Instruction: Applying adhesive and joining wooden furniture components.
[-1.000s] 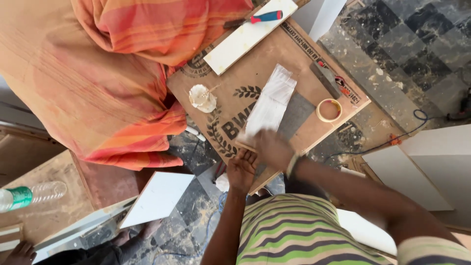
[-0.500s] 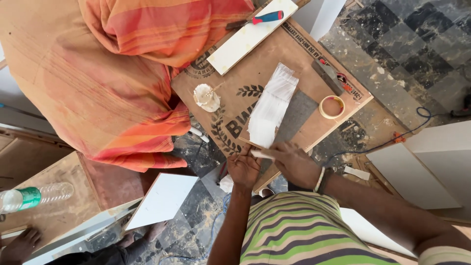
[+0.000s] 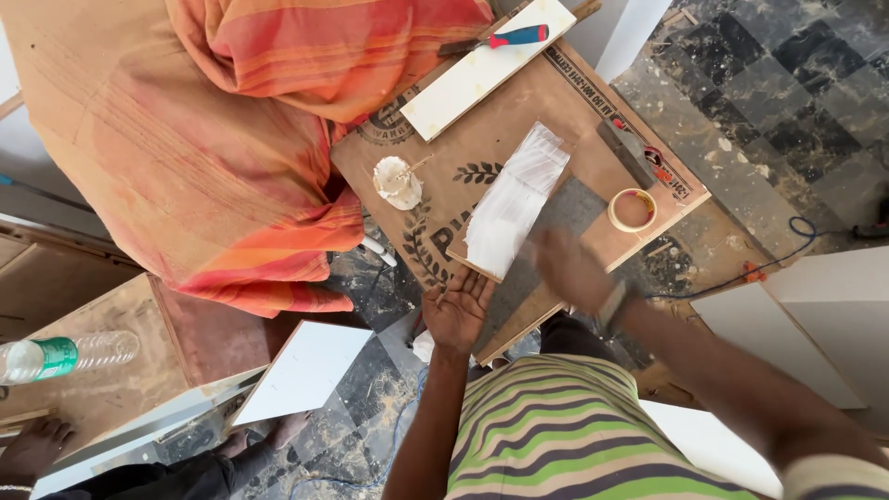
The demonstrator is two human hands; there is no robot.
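Note:
A small wooden piece smeared with white glue (image 3: 514,199) lies on a brown plywood board (image 3: 463,148). My left hand (image 3: 456,306) rests flat at the board's near edge, fingertips touching the piece's near end, holding nothing. My right hand (image 3: 569,268) is blurred, hovering over the board just right of the piece, fingers apart and empty. A roll of tape (image 3: 632,209) sits to the right of it. A crumpled white lump with a stick (image 3: 398,181) lies left of the piece.
A long white strip (image 3: 486,67) and a red-and-blue handled tool (image 3: 500,39) lie at the board's far side. Orange striped cloth (image 3: 213,139) covers the left. A plastic bottle (image 3: 65,354), a white panel (image 3: 306,370) and another person's foot (image 3: 37,446) are lower left.
My right hand has lifted off the piece's near end and swung right, now blurred. My left hand has stayed at the board's edge. The view has shifted slightly.

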